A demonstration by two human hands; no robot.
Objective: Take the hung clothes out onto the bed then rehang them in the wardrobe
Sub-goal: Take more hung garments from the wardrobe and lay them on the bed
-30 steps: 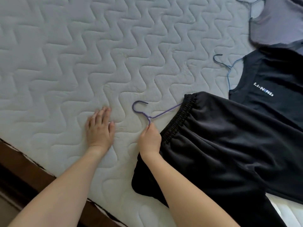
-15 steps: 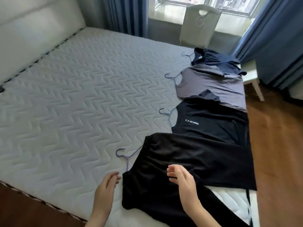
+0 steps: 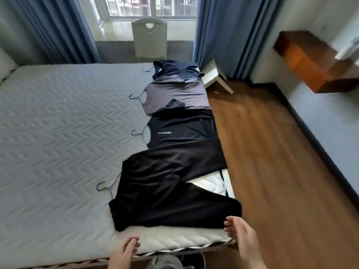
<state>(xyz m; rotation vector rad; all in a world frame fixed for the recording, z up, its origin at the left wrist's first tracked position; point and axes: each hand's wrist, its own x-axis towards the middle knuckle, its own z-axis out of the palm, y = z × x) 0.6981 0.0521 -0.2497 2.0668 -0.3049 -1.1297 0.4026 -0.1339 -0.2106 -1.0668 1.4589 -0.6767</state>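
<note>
On the bed [image 3: 58, 133] lie four hangered garments [image 3: 174, 181], both hands [image 3: 242, 241] empty.

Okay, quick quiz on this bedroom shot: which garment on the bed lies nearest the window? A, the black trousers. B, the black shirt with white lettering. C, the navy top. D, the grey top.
C: the navy top sits at the far end of the row, by the window, with the grey top, the lettered black shirt and the black trousers in turn closer to the camera.
</note>
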